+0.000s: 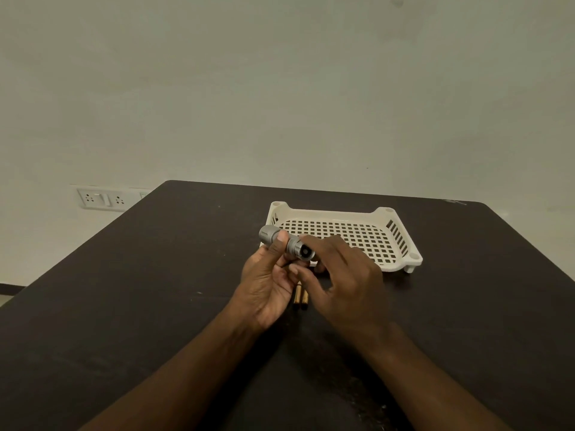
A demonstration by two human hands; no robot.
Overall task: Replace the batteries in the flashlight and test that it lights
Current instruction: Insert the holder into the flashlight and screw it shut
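Observation:
My left hand (269, 284) grips a short grey flashlight (294, 246) around its middle, held above the table with its head up and to the left. The flashlight's near end faces me and shows a dark round opening. My right hand (342, 275) is at that end, fingertips touching the end of the barrel. Below my hands two copper-coloured batteries (301, 298) lie side by side on the table, partly hidden by my fingers.
A cream perforated plastic tray (401, 247) stands on the dark table (155, 275) just behind my hands, nothing visible in it. A wall socket panel (101, 198) sits low on the wall at left.

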